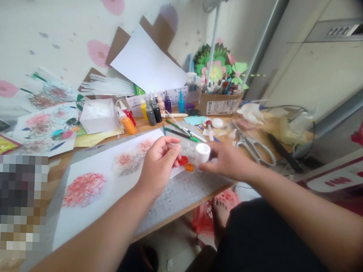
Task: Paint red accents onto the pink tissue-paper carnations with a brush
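My right hand grips a small round jar with a white lid between thumb and fingers, upright above the grey cutting mat. My left hand is closed in a pinch left of the jar. Whatever its fingertips may hold is hidden. Between the hands are a blob of red paint and an orange one. Beneath my left arm lies a white sheet of paper bearing a red-dabbed flower and paler blossoms.
Paint bottles stand behind the paper, with pens in front of them. Scissors lie to the right. A cardboard box of brushes is at the back. Flower pictures lean at the left.
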`<state>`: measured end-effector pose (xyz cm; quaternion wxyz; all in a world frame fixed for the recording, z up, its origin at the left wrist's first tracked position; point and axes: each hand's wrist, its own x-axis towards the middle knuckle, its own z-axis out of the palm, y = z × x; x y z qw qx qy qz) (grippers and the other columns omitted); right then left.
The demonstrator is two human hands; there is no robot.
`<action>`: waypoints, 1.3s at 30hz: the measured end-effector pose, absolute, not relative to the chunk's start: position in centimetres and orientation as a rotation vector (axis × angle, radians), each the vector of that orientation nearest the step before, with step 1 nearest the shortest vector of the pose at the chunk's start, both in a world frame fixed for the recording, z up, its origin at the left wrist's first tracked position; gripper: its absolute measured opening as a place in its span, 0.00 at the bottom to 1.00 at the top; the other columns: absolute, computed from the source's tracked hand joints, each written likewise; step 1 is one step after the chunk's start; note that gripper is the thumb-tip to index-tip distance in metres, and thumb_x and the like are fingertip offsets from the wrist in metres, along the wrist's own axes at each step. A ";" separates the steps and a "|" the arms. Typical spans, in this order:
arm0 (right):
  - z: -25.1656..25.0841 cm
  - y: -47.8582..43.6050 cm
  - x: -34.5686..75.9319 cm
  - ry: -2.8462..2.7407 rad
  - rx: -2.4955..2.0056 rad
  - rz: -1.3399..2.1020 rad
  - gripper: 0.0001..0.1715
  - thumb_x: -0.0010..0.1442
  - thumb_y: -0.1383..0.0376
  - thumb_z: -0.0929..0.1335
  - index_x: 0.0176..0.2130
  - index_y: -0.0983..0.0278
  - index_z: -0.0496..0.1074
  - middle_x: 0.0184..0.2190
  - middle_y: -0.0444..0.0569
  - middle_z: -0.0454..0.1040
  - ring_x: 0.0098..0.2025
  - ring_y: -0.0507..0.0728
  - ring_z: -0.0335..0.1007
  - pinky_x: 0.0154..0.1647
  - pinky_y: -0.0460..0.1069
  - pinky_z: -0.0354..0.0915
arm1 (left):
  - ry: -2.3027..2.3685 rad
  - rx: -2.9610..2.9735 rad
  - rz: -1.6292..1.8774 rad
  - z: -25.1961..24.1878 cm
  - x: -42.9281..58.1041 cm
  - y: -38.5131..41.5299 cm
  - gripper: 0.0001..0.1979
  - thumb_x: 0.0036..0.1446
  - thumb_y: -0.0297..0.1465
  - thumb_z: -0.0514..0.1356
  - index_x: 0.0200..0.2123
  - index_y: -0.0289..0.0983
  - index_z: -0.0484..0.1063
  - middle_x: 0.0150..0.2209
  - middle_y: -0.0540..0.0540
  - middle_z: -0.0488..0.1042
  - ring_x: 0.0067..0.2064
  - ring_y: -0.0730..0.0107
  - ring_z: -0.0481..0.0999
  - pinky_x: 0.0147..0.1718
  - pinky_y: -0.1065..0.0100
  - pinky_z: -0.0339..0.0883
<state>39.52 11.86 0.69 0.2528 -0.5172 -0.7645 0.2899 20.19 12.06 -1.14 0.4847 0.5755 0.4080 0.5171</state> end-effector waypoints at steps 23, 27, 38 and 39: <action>-0.3 10.9 39.4 -2.027 -1.518 0.669 0.11 0.47 0.59 0.70 0.31 0.64 0.73 0.29 0.46 0.75 0.31 0.56 0.70 0.33 0.49 0.62 | 1.089 1.470 1.307 -1.4 19.5 11.6 0.02 0.57 0.30 0.57 0.33 0.40 0.70 0.23 0.55 0.69 0.24 0.79 0.66 0.24 0.76 0.62; -0.4 10.8 39.5 -2.004 -1.524 0.633 0.14 0.48 0.58 0.69 0.34 0.64 0.74 0.31 0.47 0.77 0.34 0.57 0.71 0.36 0.50 0.63 | 1.098 1.469 1.297 -1.3 19.6 11.5 0.02 0.57 0.31 0.58 0.33 0.40 0.70 0.23 0.55 0.69 0.23 0.79 0.66 0.23 0.77 0.62; -0.8 11.0 39.7 -2.007 -1.562 0.520 0.15 0.49 0.57 0.70 0.34 0.64 0.73 0.31 0.48 0.77 0.34 0.58 0.72 0.35 0.50 0.63 | 1.127 1.466 1.294 -1.2 19.7 11.4 0.03 0.56 0.31 0.57 0.32 0.39 0.70 0.22 0.54 0.68 0.23 0.77 0.66 0.23 0.75 0.61; -0.8 11.1 39.7 -2.009 -1.564 0.516 0.15 0.49 0.57 0.70 0.34 0.64 0.73 0.31 0.48 0.77 0.33 0.58 0.72 0.34 0.50 0.63 | 1.132 1.467 1.292 -1.2 19.7 11.4 0.03 0.56 0.31 0.57 0.32 0.39 0.70 0.22 0.54 0.68 0.23 0.76 0.66 0.23 0.75 0.61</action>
